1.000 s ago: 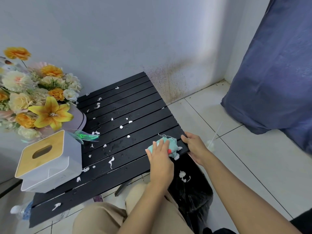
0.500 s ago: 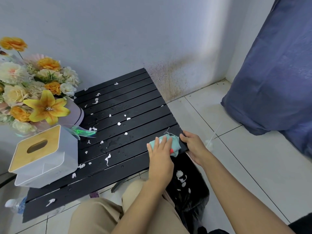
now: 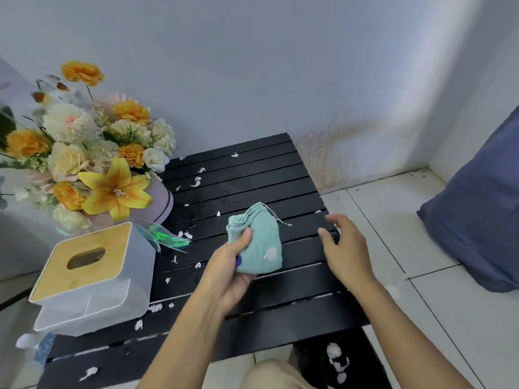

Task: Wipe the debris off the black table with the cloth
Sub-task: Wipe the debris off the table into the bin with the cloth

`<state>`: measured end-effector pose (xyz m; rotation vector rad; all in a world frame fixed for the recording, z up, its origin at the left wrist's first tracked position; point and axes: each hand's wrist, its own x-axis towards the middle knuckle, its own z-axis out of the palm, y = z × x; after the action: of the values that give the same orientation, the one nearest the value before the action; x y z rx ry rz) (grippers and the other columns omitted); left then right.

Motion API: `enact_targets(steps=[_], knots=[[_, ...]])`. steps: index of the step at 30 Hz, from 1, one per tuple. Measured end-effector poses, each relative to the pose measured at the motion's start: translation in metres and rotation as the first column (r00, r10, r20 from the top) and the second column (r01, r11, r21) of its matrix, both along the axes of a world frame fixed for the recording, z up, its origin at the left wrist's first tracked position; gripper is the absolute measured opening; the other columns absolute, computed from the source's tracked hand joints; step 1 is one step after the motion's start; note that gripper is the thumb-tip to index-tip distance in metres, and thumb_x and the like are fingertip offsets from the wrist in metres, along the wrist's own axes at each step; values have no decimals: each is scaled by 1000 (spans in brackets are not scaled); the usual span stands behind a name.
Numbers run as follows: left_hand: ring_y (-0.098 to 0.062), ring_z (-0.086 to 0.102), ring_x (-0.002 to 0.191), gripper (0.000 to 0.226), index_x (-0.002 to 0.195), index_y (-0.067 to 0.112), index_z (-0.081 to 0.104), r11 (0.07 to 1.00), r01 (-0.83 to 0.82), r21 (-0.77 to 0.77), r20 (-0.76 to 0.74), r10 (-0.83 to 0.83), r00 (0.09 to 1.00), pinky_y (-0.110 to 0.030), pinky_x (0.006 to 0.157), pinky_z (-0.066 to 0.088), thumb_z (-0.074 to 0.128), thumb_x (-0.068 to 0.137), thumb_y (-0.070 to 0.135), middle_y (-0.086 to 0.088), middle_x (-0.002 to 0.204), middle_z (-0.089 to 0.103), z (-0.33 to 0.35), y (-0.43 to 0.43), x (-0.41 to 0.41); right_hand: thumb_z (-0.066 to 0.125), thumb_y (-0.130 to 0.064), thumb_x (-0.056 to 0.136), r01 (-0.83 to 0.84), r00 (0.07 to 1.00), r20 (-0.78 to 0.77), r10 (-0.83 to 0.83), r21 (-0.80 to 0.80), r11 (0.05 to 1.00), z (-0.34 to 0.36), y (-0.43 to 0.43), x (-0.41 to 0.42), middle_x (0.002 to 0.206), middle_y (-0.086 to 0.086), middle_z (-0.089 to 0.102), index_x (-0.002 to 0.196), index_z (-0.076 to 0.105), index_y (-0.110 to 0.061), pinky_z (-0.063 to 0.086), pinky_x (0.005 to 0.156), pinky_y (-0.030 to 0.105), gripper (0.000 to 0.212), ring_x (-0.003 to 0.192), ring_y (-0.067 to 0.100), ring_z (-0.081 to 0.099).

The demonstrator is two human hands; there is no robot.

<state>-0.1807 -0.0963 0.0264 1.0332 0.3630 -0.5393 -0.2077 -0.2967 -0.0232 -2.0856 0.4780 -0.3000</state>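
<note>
Cloth (image 3: 259,242), mint green and bunched, clamped in left hand (image 3: 227,273) over middle of black table (image 3: 252,175). Right hand (image 3: 346,249) beside it, fingers spread, holding nothing. White debris (image 3: 196,181) scattered toward flowers (image 3: 92,153) and tissue box (image 3: 90,276).

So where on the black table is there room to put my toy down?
The barest patch of the black slatted table is the far right part by the wall, beyond the green cloth held in the left hand. The near right strip under the right hand is bare too. The left side is crowded by the flower bouquet, white tissue box and white scraps.
</note>
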Motion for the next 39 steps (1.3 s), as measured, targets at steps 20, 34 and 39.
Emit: enact_targets(steps=[20, 34, 39], knots=[[-34, 57, 104, 21, 94, 11, 63, -100, -356, 929, 311, -307, 899, -38, 91, 40, 45, 87, 3, -12, 96, 65, -76, 26, 378, 20, -45, 102, -313, 950, -195, 245, -583, 749, -58, 22, 246, 160, -1, 19, 152, 26, -21, -3, 121, 45, 55, 149, 16, 8], [-5, 61, 79, 42, 102, 21, 71, 433, -237, 870, 480, -626, 615, -7, 67, 42, 46, 78, -2, 7, 91, 70, -48, 8, 281, 22, -45, 102, -315, 949, -201, 243, -563, 764, -54, 24, 243, 161, -4, 18, 151, 26, -23, -2, 122, 41, 55, 149, 14, 7], [-31, 56, 82, 25, 85, 11, 59, 140, -437, 888, 454, -406, 793, -29, 57, 37, 38, 83, -3, -10, 85, 61, -54, 47, 357, 24, -44, 102, -304, 953, -174, 249, -551, 777, -54, 24, 243, 160, -3, 21, 150, 30, -21, -3, 122, 40, 53, 149, 15, 9]])
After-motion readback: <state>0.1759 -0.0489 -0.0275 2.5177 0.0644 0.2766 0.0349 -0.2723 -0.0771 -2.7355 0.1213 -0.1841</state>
